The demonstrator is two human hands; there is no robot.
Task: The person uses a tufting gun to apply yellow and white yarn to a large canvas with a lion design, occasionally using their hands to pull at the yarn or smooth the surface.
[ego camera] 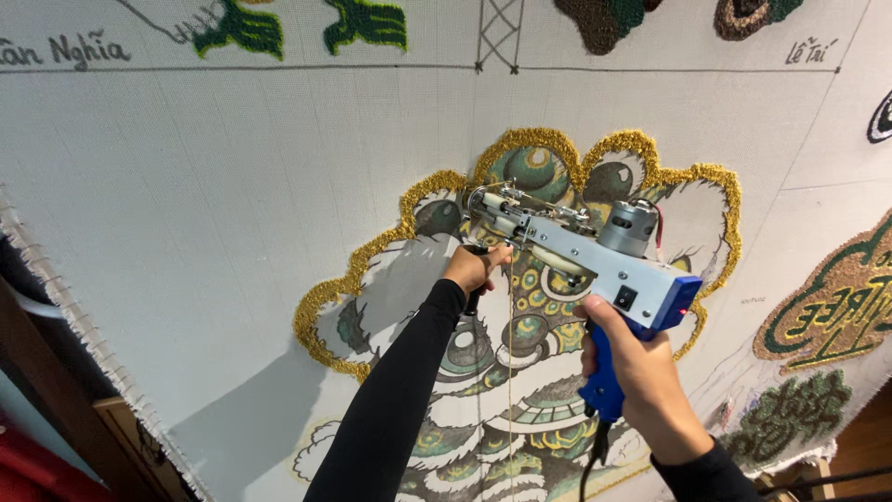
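The right hand closes its fingers around the blue handle of the grey metal tufting gun; the left hand grips its front handle; the gun's tip is against the white stretched cloth, at the gold-outlined lion design.

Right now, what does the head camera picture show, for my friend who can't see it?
Two hands press a tufting gun against a white cloth: the right hand grips its blue handle, the left hand its front handle. Gold yarn outlines a green drawing.

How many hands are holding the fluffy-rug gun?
2. The right hand grips the blue handle of the gun, lower right. The left hand holds the front grip near the cloth, in the middle. No other hands show.
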